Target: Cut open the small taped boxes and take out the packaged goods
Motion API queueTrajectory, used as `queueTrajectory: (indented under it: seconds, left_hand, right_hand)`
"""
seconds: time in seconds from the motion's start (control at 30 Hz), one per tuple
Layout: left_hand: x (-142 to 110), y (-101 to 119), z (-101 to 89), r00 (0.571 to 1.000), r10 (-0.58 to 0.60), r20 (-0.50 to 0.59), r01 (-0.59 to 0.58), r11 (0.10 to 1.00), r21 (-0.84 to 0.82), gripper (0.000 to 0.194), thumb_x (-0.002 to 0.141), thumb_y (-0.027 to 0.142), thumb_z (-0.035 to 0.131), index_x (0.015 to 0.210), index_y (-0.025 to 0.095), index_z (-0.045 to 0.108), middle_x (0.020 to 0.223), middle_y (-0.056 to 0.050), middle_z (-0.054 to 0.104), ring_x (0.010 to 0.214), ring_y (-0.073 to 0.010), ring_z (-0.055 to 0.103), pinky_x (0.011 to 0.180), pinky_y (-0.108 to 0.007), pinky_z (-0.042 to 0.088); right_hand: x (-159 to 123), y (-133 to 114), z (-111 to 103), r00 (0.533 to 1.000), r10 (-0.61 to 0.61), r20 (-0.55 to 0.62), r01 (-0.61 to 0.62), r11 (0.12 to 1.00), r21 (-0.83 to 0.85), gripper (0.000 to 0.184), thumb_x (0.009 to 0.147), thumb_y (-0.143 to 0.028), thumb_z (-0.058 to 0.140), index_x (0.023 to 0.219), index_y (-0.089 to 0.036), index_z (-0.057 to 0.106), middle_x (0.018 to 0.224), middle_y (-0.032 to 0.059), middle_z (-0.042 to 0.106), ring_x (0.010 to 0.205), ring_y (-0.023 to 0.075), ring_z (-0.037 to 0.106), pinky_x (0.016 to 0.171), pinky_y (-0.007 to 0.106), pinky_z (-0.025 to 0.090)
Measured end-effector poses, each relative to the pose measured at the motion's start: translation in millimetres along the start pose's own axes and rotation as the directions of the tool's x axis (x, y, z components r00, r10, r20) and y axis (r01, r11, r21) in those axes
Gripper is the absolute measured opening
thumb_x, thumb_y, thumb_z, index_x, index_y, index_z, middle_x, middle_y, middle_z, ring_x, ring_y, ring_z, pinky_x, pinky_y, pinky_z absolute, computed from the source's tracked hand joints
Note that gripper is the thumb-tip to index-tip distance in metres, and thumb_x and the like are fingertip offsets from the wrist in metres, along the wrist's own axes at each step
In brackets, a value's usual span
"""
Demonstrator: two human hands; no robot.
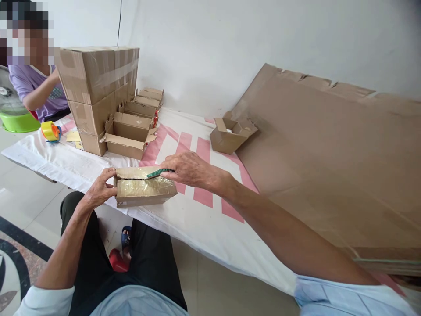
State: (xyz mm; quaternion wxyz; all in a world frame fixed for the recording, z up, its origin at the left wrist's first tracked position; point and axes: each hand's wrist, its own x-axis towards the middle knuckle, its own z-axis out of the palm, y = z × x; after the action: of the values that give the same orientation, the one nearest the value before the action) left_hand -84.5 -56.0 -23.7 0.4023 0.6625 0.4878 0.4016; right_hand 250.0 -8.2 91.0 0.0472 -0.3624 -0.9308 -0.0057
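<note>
A small cardboard box (141, 201) with shiny clear tape over its top lies at the table's front edge. Along its top runs a dark slit between the flaps. My left hand (100, 188) grips the box's left end, fingers at the upper corner and side. In my right hand (186, 169) is a green-handled cutter (160, 172), its front end at the slit. Whatever blade it has is hidden in the tape and flaps.
Stacked taped cartons (98, 83) stand at the back left, beside open boxes (128, 131). A yellow tape roll (50, 131) lies further left. Another open box (226, 136) sits near a large cardboard sheet (329, 166). A person in purple (42, 94) sits behind the cartons.
</note>
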Motion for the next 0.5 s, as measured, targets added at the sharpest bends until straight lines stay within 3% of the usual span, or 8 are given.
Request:
queueTrajectory:
  seconds: [0.13,0.27,0.5]
  left_hand:
    - [-1,0,-2.0,1.0,-0.011,0.017,0.011,1.0,0.022,0.043,0.075,0.031,0.084,0.118,0.025,0.086,0.144,-0.01,0.065,0.135,-0.0343,0.067,0.085,-0.036,0.071]
    - [0,-2,-3.3,1.0,0.005,0.024,-0.006,1.0,0.025,0.042,0.075,0.03,0.083,0.117,0.026,0.088,0.143,-0.01,0.067,0.134,-0.034,0.067,0.083,-0.035,0.072]
    - [1,-4,-3.8,0.999,0.015,0.038,-0.014,1.0,-0.022,0.043,0.076,0.028,0.083,0.118,0.025,0.088,0.147,-0.01,0.064,0.14,-0.0347,0.066,0.082,-0.033,0.073]
  right_hand:
    - [-11,14,5,0.999,0.035,-0.01,-0.036,0.999,-0.028,0.026,0.114,-0.033,0.067,0.111,-0.03,0.092,0.096,0.0041,0.086,0.082,0.0217,0.071,0.064,0.032,0.032]
    - [-27,30,6,0.999,0.035,0.001,-0.035,0.999,-0.037,0.028,0.115,-0.032,0.063,0.118,-0.03,0.091,0.104,0.0059,0.088,0.089,0.0236,0.074,0.068,0.034,0.036]
    - [-36,42,4,0.997,0.077,-0.003,-0.077,0.993,-0.088,0.027,0.113,-0.035,0.064,0.113,-0.029,0.09,0.103,0.0057,0.086,0.09,0.0243,0.073,0.067,0.034,0.034]
